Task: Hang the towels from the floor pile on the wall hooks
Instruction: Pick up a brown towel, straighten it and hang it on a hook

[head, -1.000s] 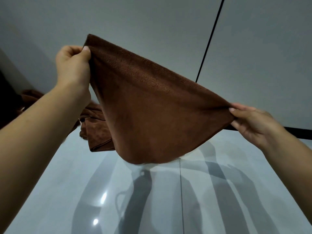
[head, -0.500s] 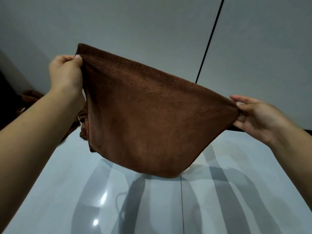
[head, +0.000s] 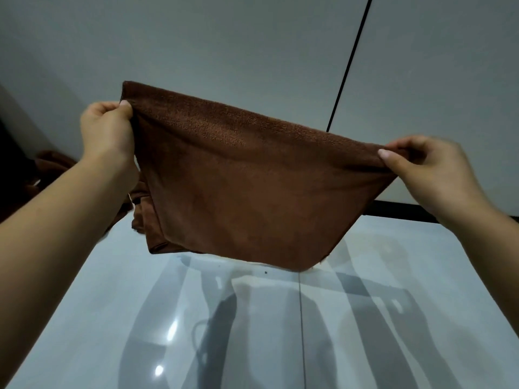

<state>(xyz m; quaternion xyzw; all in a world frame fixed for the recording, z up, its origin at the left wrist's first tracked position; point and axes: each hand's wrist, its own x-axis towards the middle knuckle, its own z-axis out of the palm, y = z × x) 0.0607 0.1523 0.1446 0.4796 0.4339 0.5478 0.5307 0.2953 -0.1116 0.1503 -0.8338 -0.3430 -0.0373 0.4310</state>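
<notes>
Between my hands, the towel [head: 241, 186] now hangs level: right hand [head: 429, 169] has risen, left hand [head: 108, 133] dropped, both pinching corners, ready for hanging.

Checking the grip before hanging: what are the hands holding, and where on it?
A brown towel: the left hand pinches its upper left corner, the right hand its upper right corner.

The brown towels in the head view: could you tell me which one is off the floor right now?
The spread towel, stretched between the left hand and the right hand, each pinching a top corner. The other towels lie bunched on the floor behind it.
</notes>
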